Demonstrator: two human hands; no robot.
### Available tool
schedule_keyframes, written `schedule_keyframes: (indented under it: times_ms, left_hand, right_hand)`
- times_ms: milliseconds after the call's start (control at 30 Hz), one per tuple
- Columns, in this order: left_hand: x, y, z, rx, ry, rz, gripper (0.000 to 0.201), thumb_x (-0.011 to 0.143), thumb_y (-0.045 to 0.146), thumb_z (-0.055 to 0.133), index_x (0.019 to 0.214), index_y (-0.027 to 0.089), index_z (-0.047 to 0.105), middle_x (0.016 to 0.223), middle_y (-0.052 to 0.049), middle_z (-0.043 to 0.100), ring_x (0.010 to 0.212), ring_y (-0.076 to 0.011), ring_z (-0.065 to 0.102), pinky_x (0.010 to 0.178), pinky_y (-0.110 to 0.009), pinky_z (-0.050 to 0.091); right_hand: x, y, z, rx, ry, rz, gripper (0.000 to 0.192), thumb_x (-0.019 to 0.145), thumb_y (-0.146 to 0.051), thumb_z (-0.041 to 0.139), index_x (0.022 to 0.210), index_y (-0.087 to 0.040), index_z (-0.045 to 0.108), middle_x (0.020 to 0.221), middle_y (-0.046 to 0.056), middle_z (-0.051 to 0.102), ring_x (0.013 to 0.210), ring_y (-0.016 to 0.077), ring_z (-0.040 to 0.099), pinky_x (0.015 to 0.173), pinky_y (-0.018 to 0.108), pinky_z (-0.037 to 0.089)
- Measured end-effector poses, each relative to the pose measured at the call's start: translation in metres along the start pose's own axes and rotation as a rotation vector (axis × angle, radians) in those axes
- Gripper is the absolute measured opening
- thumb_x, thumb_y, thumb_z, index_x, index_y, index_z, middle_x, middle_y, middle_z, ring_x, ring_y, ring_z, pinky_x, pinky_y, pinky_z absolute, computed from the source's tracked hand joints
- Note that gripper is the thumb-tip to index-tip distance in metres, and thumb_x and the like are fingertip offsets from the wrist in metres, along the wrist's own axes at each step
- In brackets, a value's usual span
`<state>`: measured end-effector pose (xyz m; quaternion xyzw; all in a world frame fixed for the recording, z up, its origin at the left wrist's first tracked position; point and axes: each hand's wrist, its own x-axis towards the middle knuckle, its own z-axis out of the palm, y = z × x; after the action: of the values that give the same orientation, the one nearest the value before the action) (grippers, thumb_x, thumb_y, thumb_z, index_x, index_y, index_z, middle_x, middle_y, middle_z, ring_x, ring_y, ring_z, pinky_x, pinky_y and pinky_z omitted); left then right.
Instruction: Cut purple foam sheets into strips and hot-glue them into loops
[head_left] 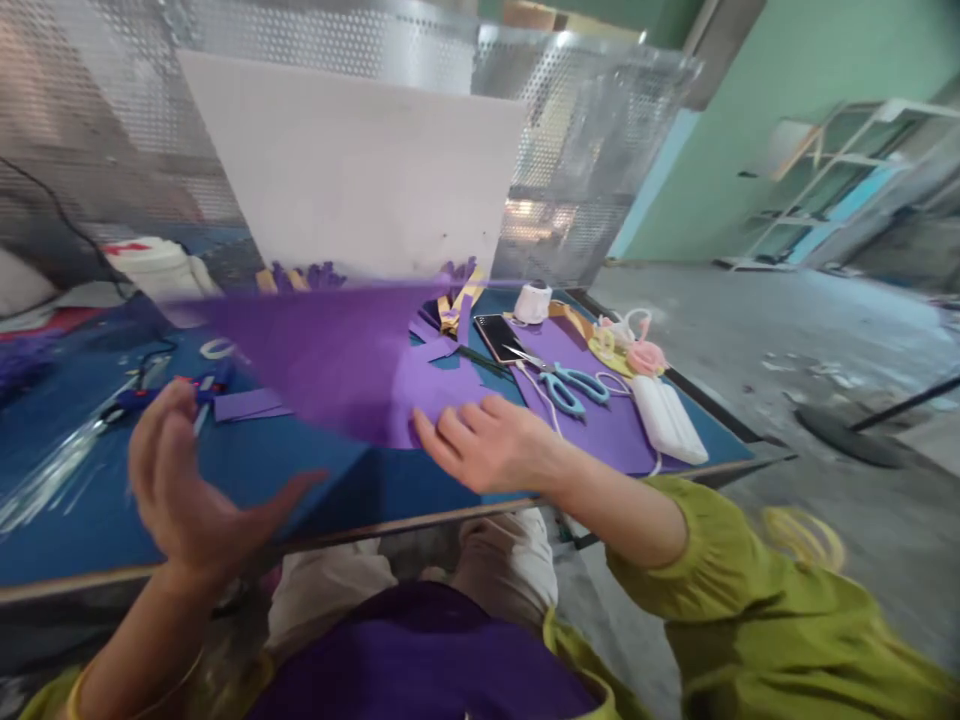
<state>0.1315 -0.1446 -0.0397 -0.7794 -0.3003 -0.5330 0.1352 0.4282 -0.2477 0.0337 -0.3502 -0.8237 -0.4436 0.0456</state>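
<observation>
Two bare hands recorded over a blue desk (112, 520), with one large purple sheet (322, 360) between them.

The purple sheet is seen blurred, spread above the desk's near middle; its near edge is met by the fingertips of the right hand (487, 445), whose grip is flat and spread, clamped on nothing. The left hand (187, 480) is held raised just left of the sheet, its grip apart and empty, palm turned inward; whether the sheet is touched by it cannot be told. Blue-handled scissors (574, 385) are laid on a second purple sheet (600, 420) to the right, beside a dark phone (499, 335) and a white oblong case (667, 420). A white board (360, 170) is stood upright behind, against perforated metal screen (585, 130). Purple offcuts (251, 403) are noted near the left hand.
</observation>
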Motion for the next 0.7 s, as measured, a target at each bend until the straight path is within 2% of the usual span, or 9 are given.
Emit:
schedule_keyframes:
  times_ms: [67, 100, 133, 200, 267, 333, 433, 533, 700]
  left_hand:
    - [-0.001, 0.006, -0.011, 0.110, 0.049, 0.387, 0.118, 0.060, 0.044, 0.093, 0.156, 0.029, 0.026, 0.164, -0.012, 0.029, 0.146, -0.0380, 0.035, 0.117, -0.060, 0.036]
    - [-0.002, 0.009, -0.015, 0.153, 0.002, 0.524, 0.102, 0.065, 0.041, 0.091, 0.151, 0.029, 0.037, 0.161, -0.009, 0.036, 0.145, -0.0354, 0.038, 0.121, -0.059, 0.029]
    - [-0.003, 0.013, -0.017, 0.183, -0.101, 0.576, 0.081, 0.073, 0.037, 0.087, 0.144, 0.029, 0.048, 0.156, -0.006, 0.045, 0.144, -0.0320, 0.041, 0.125, -0.057, 0.020]
    - [-0.006, 0.018, -0.016, 0.160, -0.317, 0.541, 0.052, 0.085, 0.036, 0.076, 0.133, 0.026, 0.058, 0.139, -0.004, 0.063, 0.136, -0.0268, 0.052, 0.127, -0.053, 0.015]
    - [-0.010, 0.020, -0.010, 0.058, -0.499, 0.469, 0.048, 0.091, 0.044, 0.067, 0.132, 0.020, 0.059, 0.131, -0.007, 0.068, 0.129, -0.0269, 0.058, 0.123, -0.050, 0.026]
    - [-0.017, 0.020, -0.003, -0.031, -0.598, 0.411, 0.051, 0.094, 0.050, 0.059, 0.131, 0.015, 0.060, 0.130, -0.011, 0.069, 0.124, -0.0284, 0.061, 0.115, -0.049, 0.038]
    - [-0.027, 0.020, 0.007, -0.061, -0.587, 0.365, 0.032, 0.101, 0.033, 0.049, 0.122, 0.017, 0.066, 0.122, -0.008, 0.073, 0.113, -0.0251, 0.067, 0.104, -0.045, 0.048]
    - [-0.029, 0.024, 0.013, -0.057, -0.549, 0.362, 0.030, 0.101, 0.017, 0.044, 0.117, 0.018, 0.069, 0.119, -0.005, 0.074, 0.108, -0.0234, 0.069, 0.098, -0.043, 0.051]
    - [-0.021, 0.034, 0.018, -0.108, -0.572, 0.398, 0.032, 0.103, 0.033, 0.045, 0.114, 0.017, 0.070, 0.114, -0.007, 0.076, 0.103, -0.0239, 0.070, 0.091, -0.041, 0.053]
  right_hand:
    - [0.004, -0.022, 0.005, 0.060, -0.028, -0.058, 0.031, 0.100, -0.012, 0.042, 0.118, -0.008, 0.066, 0.082, 0.007, 0.067, 0.066, 0.0151, 0.051, 0.056, 0.033, 0.029]
    - [0.003, -0.030, 0.008, 0.088, -0.048, -0.050, 0.030, 0.100, -0.012, 0.042, 0.117, -0.006, 0.066, 0.083, 0.008, 0.067, 0.068, 0.0159, 0.052, 0.057, 0.033, 0.029]
    - [0.000, -0.037, 0.011, 0.114, -0.068, -0.027, 0.030, 0.100, -0.012, 0.042, 0.117, -0.004, 0.066, 0.084, 0.009, 0.067, 0.070, 0.0169, 0.053, 0.058, 0.033, 0.030]
    - [-0.008, -0.050, 0.016, 0.155, -0.108, 0.055, 0.032, 0.099, -0.014, 0.043, 0.119, -0.003, 0.065, 0.088, 0.011, 0.067, 0.073, 0.0185, 0.053, 0.061, 0.034, 0.032]
    - [-0.017, -0.063, 0.018, 0.177, -0.145, 0.165, 0.033, 0.098, -0.013, 0.043, 0.122, -0.003, 0.064, 0.091, 0.012, 0.068, 0.075, 0.0198, 0.052, 0.064, 0.035, 0.032]
    - [-0.026, -0.075, 0.018, 0.190, -0.179, 0.273, 0.033, 0.096, -0.011, 0.045, 0.122, -0.004, 0.065, 0.092, 0.012, 0.069, 0.076, 0.0209, 0.051, 0.065, 0.036, 0.032]
    - [-0.038, -0.091, 0.017, 0.209, -0.218, 0.407, 0.031, 0.094, -0.010, 0.049, 0.119, -0.004, 0.067, 0.092, 0.012, 0.069, 0.078, 0.0224, 0.051, 0.068, 0.036, 0.032]
    - [-0.046, -0.098, 0.013, 0.213, -0.256, 0.516, 0.029, 0.092, -0.009, 0.053, 0.117, -0.007, 0.069, 0.094, 0.012, 0.070, 0.081, 0.0232, 0.051, 0.071, 0.037, 0.033]
    - [-0.045, -0.099, 0.013, 0.373, -0.259, 0.640, 0.032, 0.093, -0.011, 0.057, 0.123, -0.015, 0.067, 0.108, 0.009, 0.072, 0.093, 0.0231, 0.056, 0.082, 0.038, 0.037]
